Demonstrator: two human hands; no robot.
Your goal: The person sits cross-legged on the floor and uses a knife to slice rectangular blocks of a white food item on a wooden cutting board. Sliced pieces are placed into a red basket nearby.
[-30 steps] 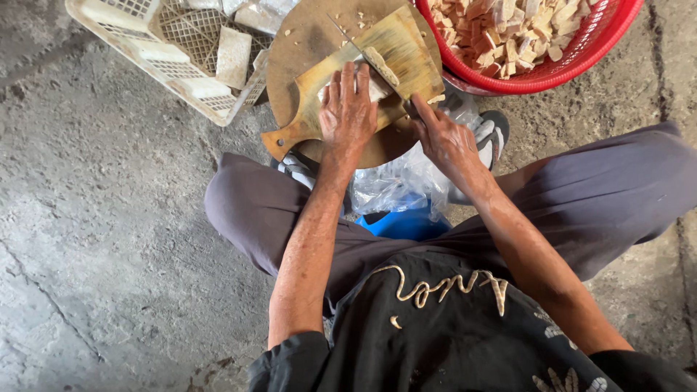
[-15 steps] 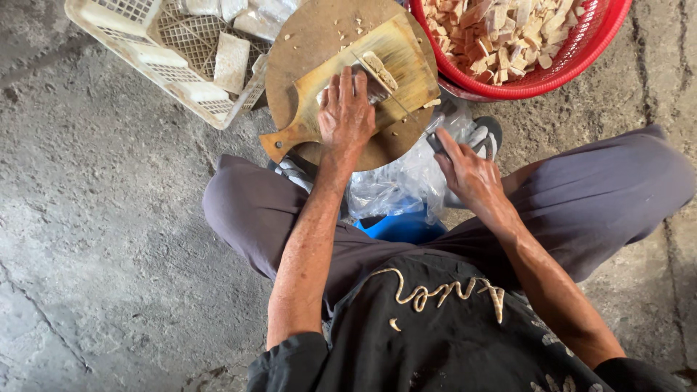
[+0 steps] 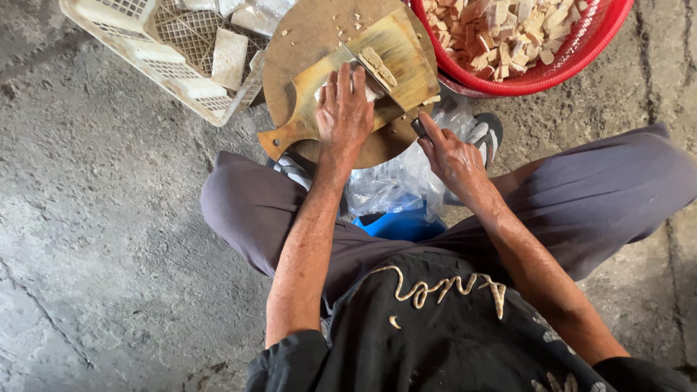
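Both hands work over the round wooden block (image 3: 312, 43) at the top of my view. Going left to right, I see a white plastic crate (image 3: 116, 43) on the concrete floor (image 3: 94, 239), touching the block's left edge, with pale slabs (image 3: 229, 56) lying in it. On the block lies a paddle-shaped cutting board (image 3: 305, 94), its handle pointing off the near-left edge. My left hand (image 3: 345, 109) lies flat on that board, fingers spread and pressing on a pale piece (image 3: 363, 93) that it mostly hides. Just right of it, a wide cleaver blade (image 3: 403, 54) stands across the board with cut strips (image 3: 379, 67) lying against it. My right hand (image 3: 450, 156) is wrapped around the dark cleaver handle (image 3: 420, 127) at the block's near-right edge. Beyond, at the block's far-right edge, a red basket (image 3: 581, 62) holds a heap of cut pieces (image 3: 501, 29). Crumpled clear plastic (image 3: 406, 181) sits under the block, between my knees.
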